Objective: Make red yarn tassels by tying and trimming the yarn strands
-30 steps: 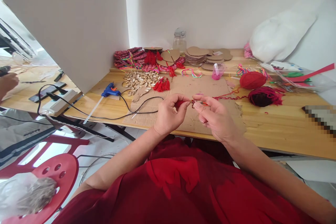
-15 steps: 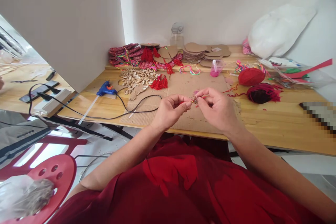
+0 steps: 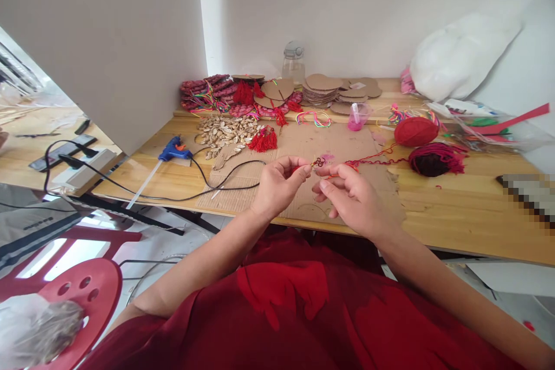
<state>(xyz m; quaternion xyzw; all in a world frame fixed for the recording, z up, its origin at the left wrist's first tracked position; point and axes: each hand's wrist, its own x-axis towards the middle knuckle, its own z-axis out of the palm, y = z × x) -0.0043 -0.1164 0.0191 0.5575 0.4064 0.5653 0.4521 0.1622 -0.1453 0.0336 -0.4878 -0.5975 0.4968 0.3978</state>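
Between thumb and forefinger, my left hand point(image 3: 281, 188) pinches a small bit of yarn point(image 3: 319, 162), dark red and curly with some yellow at the pinch. Just to its right is my right hand point(image 3: 355, 199), its thumb and fingers apart and nothing visibly gripped. Both hands are over a cardboard sheet point(image 3: 342, 134). Red strands run behind the right fingers toward a red yarn ball point(image 3: 416, 131) and a darker magenta yarn ball point(image 3: 433, 160). Beyond my left hand lies a red tassel point(image 3: 263, 140), beside a heap of pale shell-like pieces point(image 3: 225, 132).
A blue glue gun point(image 3: 174, 150) lies left, its black cable looping onto the cardboard. Behind stand cardboard discs point(image 3: 321, 89), braided pieces point(image 3: 208, 92), a bottle point(image 3: 293, 60) and a pink cup point(image 3: 358, 117). A power strip point(image 3: 87, 167) is at far left, a red stool point(image 3: 93, 283) below.
My right hand has let go of the yarn and drawn slightly down and right, its fingers opening. The left hand keeps its pinch. The curly dark yarn end now shows.
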